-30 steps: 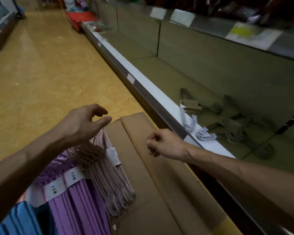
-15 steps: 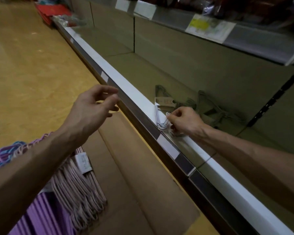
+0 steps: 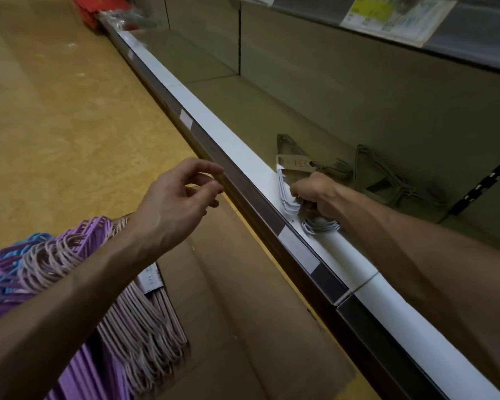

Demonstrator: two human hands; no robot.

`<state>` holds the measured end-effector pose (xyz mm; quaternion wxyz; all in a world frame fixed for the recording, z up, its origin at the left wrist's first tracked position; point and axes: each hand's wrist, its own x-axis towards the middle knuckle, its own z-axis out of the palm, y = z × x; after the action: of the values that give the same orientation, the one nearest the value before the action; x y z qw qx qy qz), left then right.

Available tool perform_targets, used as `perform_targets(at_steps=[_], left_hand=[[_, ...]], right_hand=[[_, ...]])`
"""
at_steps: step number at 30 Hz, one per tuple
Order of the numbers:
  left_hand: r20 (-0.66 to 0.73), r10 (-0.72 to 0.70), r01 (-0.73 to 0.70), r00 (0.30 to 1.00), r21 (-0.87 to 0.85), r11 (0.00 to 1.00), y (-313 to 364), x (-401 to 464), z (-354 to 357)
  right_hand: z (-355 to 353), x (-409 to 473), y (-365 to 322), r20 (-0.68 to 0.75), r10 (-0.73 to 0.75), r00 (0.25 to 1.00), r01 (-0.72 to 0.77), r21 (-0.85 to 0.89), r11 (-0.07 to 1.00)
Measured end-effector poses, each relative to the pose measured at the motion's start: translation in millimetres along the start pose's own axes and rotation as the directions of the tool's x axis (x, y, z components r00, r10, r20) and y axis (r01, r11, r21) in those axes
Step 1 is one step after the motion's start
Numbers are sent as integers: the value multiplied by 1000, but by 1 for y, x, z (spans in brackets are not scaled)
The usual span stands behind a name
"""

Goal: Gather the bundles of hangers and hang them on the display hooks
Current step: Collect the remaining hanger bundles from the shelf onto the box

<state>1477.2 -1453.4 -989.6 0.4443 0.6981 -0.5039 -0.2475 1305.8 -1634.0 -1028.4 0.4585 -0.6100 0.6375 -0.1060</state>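
Two bundles of white hangers (image 3: 287,194) lie on the low shelf (image 3: 243,151), their hooks over its white front edge. A second bundle's hooks (image 3: 319,226) show just below my wrist. My right hand (image 3: 315,194) grips the hooks of the first bundle, fingers curled round them. My left hand (image 3: 179,200) hovers over the cardboard box (image 3: 237,298), fingers loosely curled, holding nothing. In the box lie pink hanger bundles (image 3: 139,327), purple ones (image 3: 78,376) and blue ones (image 3: 38,241).
The shelf's dark price rail (image 3: 260,203) runs diagonally between my hands. An upright slotted bar (image 3: 485,180) stands at the shelf's back right. An upper shelf with a paper label (image 3: 396,15) overhangs. Red goods (image 3: 96,7) lie far down the yellow floor.
My right hand moved from over the box to the shelf and closed on the white hangers' hooks. My left hand rose from the pink bundle and now hovers near the shelf rail.
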Motion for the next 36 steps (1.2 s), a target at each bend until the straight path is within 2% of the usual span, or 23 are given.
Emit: perform_targets(at_steps=[4,7,9,13,17,29,36], left_hand=[[19,-15,15,1000,25,1000,-5,0,0],[24,-19,18,1000,39,999,-6,1,-1],[15,-22,22,1000,30,999,-4,2,-4],[-10,-24,25,1000,14,1000,-1,1,-11],[-47,-42,42,998,6,999,1,-3,-24],[-217,-76,74,973,-20,997,2,-15,-76],[-169,-79,62,982,-106,992,13,-13,-85]], right_hand=[[-5,1,-10,60,63,996,-80,338,938],[-10,-5,-12,216,41,976,-168,611,774],[-9,-11,-11,270,-15,963,-184,696,694],[-3,-23,-6,251,-128,959,-48,594,803],[5,-38,-7,292,-245,925,46,551,833],[69,-101,-12,395,-413,820,278,356,892],[101,-136,-6,421,-524,740,442,283,851]])
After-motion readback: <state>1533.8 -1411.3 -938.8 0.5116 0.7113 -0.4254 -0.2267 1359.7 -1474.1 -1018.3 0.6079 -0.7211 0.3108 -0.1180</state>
